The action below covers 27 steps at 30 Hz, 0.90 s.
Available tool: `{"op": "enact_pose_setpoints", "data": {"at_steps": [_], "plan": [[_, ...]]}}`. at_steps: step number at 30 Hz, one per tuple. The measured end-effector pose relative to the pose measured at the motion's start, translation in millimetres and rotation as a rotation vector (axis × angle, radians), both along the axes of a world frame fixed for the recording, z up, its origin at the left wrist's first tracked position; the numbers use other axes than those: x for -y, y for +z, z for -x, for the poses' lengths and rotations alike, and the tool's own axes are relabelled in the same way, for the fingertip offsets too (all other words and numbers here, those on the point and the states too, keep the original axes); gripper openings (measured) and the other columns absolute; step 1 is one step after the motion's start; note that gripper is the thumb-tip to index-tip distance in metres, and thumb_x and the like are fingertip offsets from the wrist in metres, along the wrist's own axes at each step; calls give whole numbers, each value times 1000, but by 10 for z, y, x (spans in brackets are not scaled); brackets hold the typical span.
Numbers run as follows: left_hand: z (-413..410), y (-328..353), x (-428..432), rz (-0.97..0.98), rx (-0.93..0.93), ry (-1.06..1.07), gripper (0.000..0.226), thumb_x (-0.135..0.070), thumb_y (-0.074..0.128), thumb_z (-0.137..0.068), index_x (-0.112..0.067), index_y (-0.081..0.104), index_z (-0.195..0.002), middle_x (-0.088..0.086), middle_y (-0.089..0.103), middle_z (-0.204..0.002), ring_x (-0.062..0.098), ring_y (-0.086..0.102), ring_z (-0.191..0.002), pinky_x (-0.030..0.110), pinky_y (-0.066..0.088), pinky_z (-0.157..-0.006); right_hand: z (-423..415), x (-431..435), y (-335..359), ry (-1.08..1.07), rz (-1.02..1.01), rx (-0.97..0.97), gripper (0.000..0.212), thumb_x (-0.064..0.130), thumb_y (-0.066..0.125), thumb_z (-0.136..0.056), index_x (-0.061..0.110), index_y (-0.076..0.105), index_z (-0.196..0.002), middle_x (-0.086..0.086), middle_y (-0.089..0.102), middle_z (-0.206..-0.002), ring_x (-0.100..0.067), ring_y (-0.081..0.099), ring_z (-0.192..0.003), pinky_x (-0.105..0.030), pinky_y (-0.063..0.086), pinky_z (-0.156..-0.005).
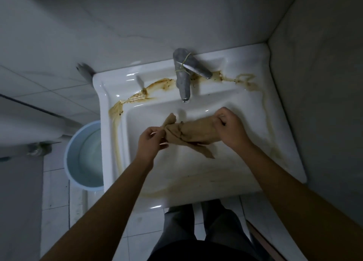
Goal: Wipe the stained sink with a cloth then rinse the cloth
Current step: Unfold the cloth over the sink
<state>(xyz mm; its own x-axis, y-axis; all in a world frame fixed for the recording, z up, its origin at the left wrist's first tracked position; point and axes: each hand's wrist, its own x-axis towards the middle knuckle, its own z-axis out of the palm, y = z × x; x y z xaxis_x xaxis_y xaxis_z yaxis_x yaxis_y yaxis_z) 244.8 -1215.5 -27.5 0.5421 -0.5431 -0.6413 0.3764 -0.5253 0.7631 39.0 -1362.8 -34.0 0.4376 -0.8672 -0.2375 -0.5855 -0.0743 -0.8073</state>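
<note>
Two bare forearms reach in from the bottom edge, nearest the camera, both angled up and inward toward the basin. The left hand [152,141] has its grip pinched closed on the left end of the cloth [193,132], thumb and fingertips meeting on a bunched fold. The right hand [228,126] is curled into a fist around the right end, knuckles turned up, wrist bent slightly down.

The cloth is tan and dirty, twisted into a roll stretched between the two hands above the bowl, below and in front of the spout. One loose corner sticks up at the left end and a longer tail hangs down toward the basin floor.

The sink [279,127] is white, with brown stains along its back ledge on both sides of the faucet [183,78], down the left rim, and faintly along the right rim and front of the bowl. The metal faucet has a thin string wound around its lever.

A pale blue bucket [78,154] holding water stands on the tiled floor just left of the sink, partly hidden by the rim. Dark trousers show below the sink's front edge. The drain is hard to make out.
</note>
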Motion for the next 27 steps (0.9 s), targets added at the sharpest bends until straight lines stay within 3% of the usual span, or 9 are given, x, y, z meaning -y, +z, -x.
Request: {"op": "enact_pose_setpoints", "data": {"at_steps": [7,10,13,16,19,23,25,27], "plan": [[-169,26,-258,-151,186,-114,14,-23,59,-99,-10,60,-103,12,71,-98,24,65,-85,30,49,-59,-55,10,117,186,-15,-153,14,19,52,-97,22,55,-83,-2,60,-67,-23,57,-65,-37,49,-61],[-79,-86,-234,-267,170,-236,48,-39,77,-86,-9,52,-114,7,65,-102,20,63,-85,30,51,-63,-110,-101,65,196,-15,-152,11,21,53,-97,17,58,-88,-6,63,-70,-25,60,-67,-36,49,-61],[9,-254,-220,-326,359,-417,65,-34,87,-76,-9,43,-117,-4,59,-96,20,61,-89,36,53,-75,-125,-226,0,218,-3,-144,11,19,53,-97,14,60,-91,-5,65,-70,-25,61,-65,-34,47,-61],[-19,-362,-195,-321,497,-500,62,-20,82,-80,-9,42,-126,5,59,-105,25,60,-92,37,52,-76,-69,-289,-48,165,-50,-77,11,18,51,-99,13,57,-91,-7,63,-71,-29,61,-64,-35,49,-59],[-134,-422,-222,-318,545,-475,55,-7,73,-82,-12,45,-130,12,65,-111,30,67,-92,47,61,-78,-3,-233,-6,48,-58,18,11,11,49,-99,13,56,-90,2,58,-78,-14,56,-70,-22,45,-63],[-197,-500,-256,-355,593,-426,17,-9,61,-93,-11,58,-109,13,71,-95,32,72,-77,50,63,-69,64,-156,75,5,-40,64,12,6,49,-99,12,55,-91,8,55,-81,-4,53,-74,-11,40,-65],[-184,-500,-208,-356,481,-328,4,-9,60,-95,-11,60,-98,16,72,-92,32,74,-74,50,64,-66,93,-135,75,13,-28,53,13,5,48,-98,12,53,-88,8,54,-80,-2,52,-73,-9,39,-66],[-141,-477,-126,-295,233,-115,10,-1,55,-95,-10,60,-95,22,69,-103,37,73,-85,49,64,-68,130,-107,45,11,-30,33,14,5,49,-97,13,52,-86,7,53,-79,-3,51,-73,-13,39,-66]]}}
